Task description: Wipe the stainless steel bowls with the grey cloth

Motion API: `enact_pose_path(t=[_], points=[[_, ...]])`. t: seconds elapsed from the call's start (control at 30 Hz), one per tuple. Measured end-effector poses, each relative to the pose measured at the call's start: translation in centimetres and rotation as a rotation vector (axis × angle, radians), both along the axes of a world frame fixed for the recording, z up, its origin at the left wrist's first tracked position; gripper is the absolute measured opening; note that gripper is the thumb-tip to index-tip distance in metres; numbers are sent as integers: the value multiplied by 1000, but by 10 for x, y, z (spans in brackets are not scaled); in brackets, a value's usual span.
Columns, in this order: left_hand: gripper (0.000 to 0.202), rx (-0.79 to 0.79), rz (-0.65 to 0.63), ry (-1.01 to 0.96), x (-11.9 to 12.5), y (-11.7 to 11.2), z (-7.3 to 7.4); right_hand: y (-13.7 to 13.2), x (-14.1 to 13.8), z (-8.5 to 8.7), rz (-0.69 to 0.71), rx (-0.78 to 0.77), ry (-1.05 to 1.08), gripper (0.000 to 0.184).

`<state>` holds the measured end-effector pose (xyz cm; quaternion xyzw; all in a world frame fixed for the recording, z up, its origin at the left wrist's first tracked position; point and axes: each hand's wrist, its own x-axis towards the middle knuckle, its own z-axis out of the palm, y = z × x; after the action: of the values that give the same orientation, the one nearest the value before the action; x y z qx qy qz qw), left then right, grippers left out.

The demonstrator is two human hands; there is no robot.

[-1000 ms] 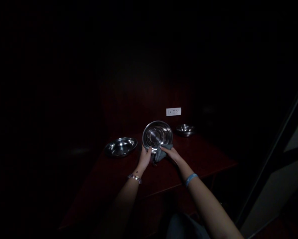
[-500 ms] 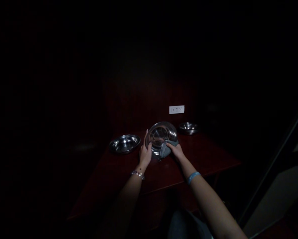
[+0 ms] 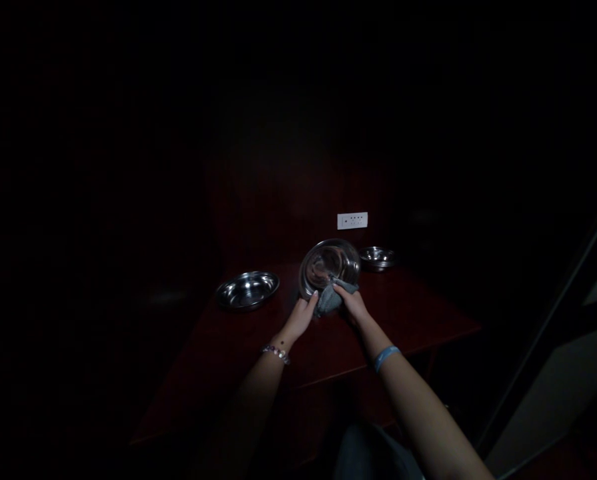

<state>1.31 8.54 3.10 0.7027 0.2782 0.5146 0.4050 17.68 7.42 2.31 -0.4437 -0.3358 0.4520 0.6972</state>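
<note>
A shiny steel bowl [image 3: 328,261] is held tilted above the table, its inside facing me. My left hand [image 3: 300,316] grips its lower left rim, thumb on the near side and the other fingers mostly hidden behind. A grey cloth [image 3: 330,301] is bunched in my right hand [image 3: 352,301], which presses it against the bowl's lower right edge. Both hands are closed, close together at the bottom of the bowl.
On the dark red table [image 3: 328,353], a wide steel dish [image 3: 248,291] lies to the left. Smaller steel bowls [image 3: 377,258], seemingly stacked, stand at the back right. A white socket panel [image 3: 352,221] is on the wall behind. The surroundings are very dark.
My left hand has slid down and right along the rim, nearer the cloth. The bowl has shifted slightly right and up and turned a little. My right hand stays about where it was.
</note>
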Motion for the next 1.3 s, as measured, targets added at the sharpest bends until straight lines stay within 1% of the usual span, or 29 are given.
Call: enact_pose_path(t=[0.07, 0.17, 0.27, 0.33, 0.47, 0.6, 0.7, 0.8, 0.87, 0.97, 1.03, 1.17, 1.23, 1.3], points=[[42, 8, 77, -19, -2, 2, 2, -3, -1, 1, 33, -42, -24, 45], [42, 20, 181, 17, -6, 2, 7, -5, -2, 2, 82, -64, -36, 47], [45, 33, 284, 71, -10, 1, 10, -5, -2, 2, 91, -53, -34, 48], [45, 79, 340, 59, -13, -1, 12, -4, -2, 2, 81, -14, -31, 48], [45, 182, 401, -18, -16, -3, 16, -1, 0, 2, 25, 87, -41, 45], [47, 185, 434, -22, -19, -5, 20, 0, 2, 2, -30, 96, -44, 47], [47, 133, 380, -55, -18, -7, 21, -1, 3, 2, -55, 83, -43, 45], [53, 52, 262, -115, -12, -8, 19, -1, 3, 1, -79, 63, -24, 43], [57, 11, 171, -119, -7, -8, 15, -1, 2, 1, -82, 43, -6, 43], [55, 13, 34, -59, -1, -6, 8, -1, -1, 1, -55, 22, 13, 45], [54, 3, -12, -40, 0, -6, 5, -2, -3, 1, 2, 23, 14, 45], [53, -141, -44, -59, -2, -7, 2, -11, -7, 6, 198, -44, -76, 44], [49, -187, -12, -71, -4, -5, 1, -16, -7, 8, 292, -63, -110, 45], [46, -212, 40, -78, -5, -2, -2, -19, -7, 10, 345, -51, -109, 45]])
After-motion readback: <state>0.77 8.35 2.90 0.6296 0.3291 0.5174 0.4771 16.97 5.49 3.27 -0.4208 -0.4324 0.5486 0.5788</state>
